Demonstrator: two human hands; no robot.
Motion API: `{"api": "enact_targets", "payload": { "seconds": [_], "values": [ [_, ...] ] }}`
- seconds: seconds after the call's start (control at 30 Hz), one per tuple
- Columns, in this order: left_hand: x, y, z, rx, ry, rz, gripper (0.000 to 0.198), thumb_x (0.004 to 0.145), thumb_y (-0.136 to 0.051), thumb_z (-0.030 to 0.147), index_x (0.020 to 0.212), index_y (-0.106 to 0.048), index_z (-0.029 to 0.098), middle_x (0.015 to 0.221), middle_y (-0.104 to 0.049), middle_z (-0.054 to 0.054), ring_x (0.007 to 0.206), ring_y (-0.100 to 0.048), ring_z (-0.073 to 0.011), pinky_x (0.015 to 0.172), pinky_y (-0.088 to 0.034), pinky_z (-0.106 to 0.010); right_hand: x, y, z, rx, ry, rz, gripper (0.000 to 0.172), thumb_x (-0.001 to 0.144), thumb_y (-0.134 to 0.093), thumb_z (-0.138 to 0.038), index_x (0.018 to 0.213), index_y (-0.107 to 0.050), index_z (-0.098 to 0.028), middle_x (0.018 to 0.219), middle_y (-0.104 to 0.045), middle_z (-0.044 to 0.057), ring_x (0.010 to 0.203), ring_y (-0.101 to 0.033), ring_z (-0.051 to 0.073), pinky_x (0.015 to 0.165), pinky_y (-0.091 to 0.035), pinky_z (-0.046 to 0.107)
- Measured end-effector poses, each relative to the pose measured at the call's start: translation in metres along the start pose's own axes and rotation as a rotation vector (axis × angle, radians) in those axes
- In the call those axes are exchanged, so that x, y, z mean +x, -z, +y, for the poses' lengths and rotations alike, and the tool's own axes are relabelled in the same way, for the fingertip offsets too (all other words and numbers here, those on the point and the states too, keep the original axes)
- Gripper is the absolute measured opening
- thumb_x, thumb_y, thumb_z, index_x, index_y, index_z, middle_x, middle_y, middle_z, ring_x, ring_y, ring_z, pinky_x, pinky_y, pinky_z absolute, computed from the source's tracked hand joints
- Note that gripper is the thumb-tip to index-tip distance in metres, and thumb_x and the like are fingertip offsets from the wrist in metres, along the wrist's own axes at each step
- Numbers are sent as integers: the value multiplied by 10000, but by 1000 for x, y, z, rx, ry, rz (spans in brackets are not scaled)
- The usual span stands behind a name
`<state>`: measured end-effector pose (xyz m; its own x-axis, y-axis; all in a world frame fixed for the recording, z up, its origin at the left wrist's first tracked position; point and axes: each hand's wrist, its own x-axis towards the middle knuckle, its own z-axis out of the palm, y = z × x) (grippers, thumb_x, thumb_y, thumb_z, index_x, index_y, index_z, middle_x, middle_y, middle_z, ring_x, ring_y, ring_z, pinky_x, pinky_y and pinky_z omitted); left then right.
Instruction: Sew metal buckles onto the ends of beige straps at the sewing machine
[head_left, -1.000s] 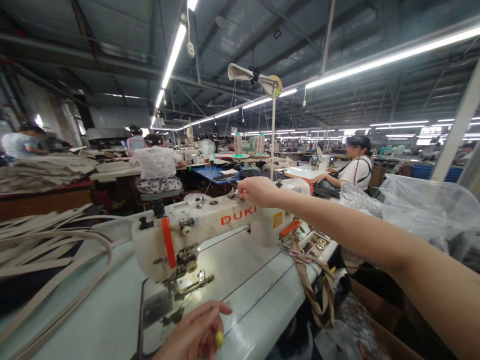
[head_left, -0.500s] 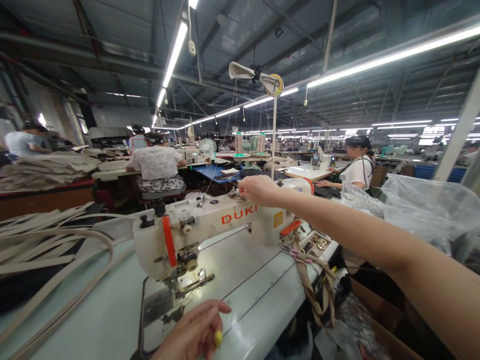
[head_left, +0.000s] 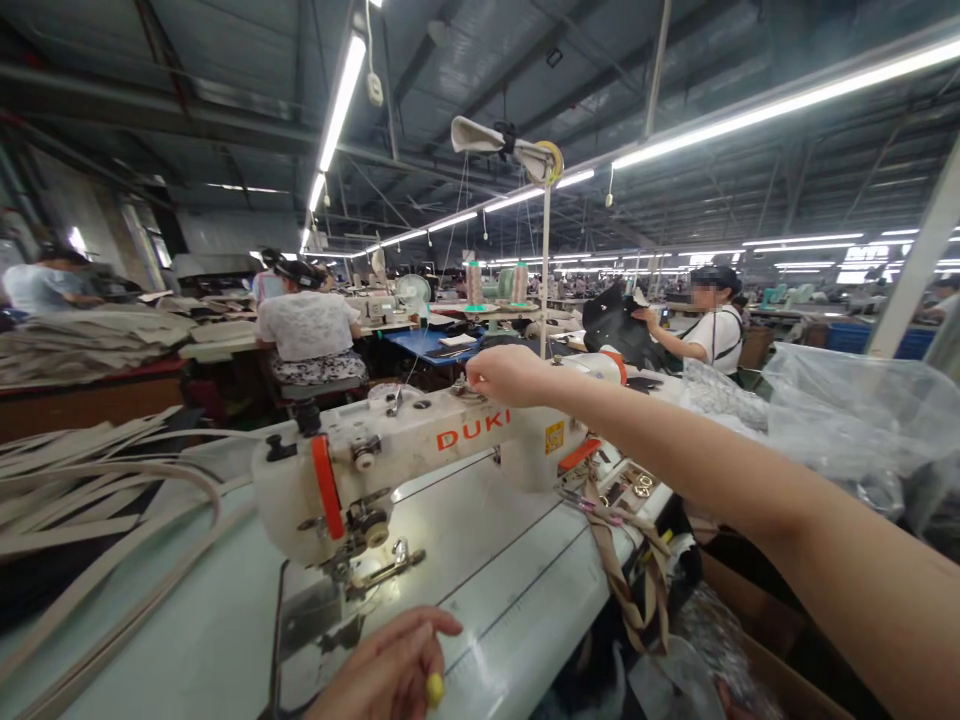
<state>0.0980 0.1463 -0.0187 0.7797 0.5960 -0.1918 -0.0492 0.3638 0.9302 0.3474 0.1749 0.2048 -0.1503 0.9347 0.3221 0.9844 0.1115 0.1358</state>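
Observation:
In front of me stands a white industrial sewing machine [head_left: 420,440] marked DUKI, with an orange bar on its head. My right hand [head_left: 506,376] reaches across to the top of its arm. The fingers there are pinched together beside a small metal fitting [head_left: 459,386], and what they hold is hidden. Low in the view, my left hand [head_left: 390,665] is over the table near the presser foot [head_left: 397,560]. Its index finger points out while the others curl around a small thing with a yellow tip [head_left: 435,690]; the rest of that is hidden.
Beige straps [head_left: 105,480] lie on the left, and tan strips [head_left: 626,570] hang off the table's right side near metal rings [head_left: 643,486]. A thread stand [head_left: 546,260] rises behind the machine. Clear plastic bags [head_left: 862,410] are at right. Co-workers sit beyond.
Both my hands keep nearly the same place and pose. The view has shifted slightly. At right, a co-worker has lifted a dark piece of material.

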Motion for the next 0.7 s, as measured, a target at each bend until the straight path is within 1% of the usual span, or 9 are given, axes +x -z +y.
{"api": "enact_targets", "payload": {
  "seconds": [0.07,0.17,0.23,0.33,0.4,0.47,0.53,0.6,0.7],
  "values": [
    [-3,-7,5,9,1,25,495,625,-746,607,839,-724,162,574,-571,-1,424,-445,-59,372,-373,-153,-4,-2,14,26,-33,-14,171,820,-554,-201,916,-696,-199,963,-705,41,878,-622,180,674,-398,235],
    [-6,-13,11,16,-3,45,493,617,-750,610,837,-725,170,580,-570,4,427,-443,-55,374,-363,-148,7,-7,26,53,-88,-30,175,832,-561,-227,922,-704,-179,902,-711,37,819,-631,148,644,-399,203],
    [-7,-12,11,12,-6,54,493,608,-754,613,823,-725,170,574,-567,6,423,-438,-53,369,-356,-147,19,-8,22,54,-112,-23,184,834,-550,-219,923,-703,-172,923,-711,49,839,-634,158,636,-400,206],
    [-7,-6,7,7,-2,54,507,607,-751,617,820,-720,158,559,-565,1,408,-430,-58,356,-350,-155,27,-5,4,25,-100,9,201,826,-520,-175,923,-696,-179,1005,-698,76,913,-625,201,665,-402,239],
    [-6,-4,5,4,-11,48,507,622,-746,608,831,-716,147,558,-568,-7,403,-427,-64,348,-348,-162,21,-3,-6,0,-51,18,204,822,-516,-165,928,-688,-192,1036,-689,80,935,-618,216,693,-402,256],
    [-6,-4,4,-8,-17,40,505,621,-753,598,827,-715,138,561,-575,-14,398,-420,-64,346,-347,-165,8,-2,-7,-8,-16,12,192,825,-522,-182,928,-683,-206,1040,-688,71,936,-616,216,699,-402,259],
    [-6,-7,4,-17,-13,35,507,606,-767,591,820,-718,134,569,-580,-18,401,-423,-62,353,-353,-165,-3,-2,1,1,-25,3,185,830,-528,-202,923,-688,-210,1017,-694,57,926,-619,208,687,-399,250],
    [-6,-10,7,-14,-11,35,505,603,-772,585,824,-721,133,575,-577,-19,413,-436,-65,363,-363,-165,-6,-4,14,26,-63,-9,187,833,-538,-214,930,-698,-202,971,-704,45,888,-627,184,666,-397,231],
    [-8,-11,9,4,-17,42,488,623,-768,570,841,-722,136,582,-569,-19,435,-455,-71,376,-371,-162,9,-5,26,61,-107,-24,204,842,-546,-222,954,-709,-173,929,-714,43,827,-632,152,641,-397,205]
  ]
}}
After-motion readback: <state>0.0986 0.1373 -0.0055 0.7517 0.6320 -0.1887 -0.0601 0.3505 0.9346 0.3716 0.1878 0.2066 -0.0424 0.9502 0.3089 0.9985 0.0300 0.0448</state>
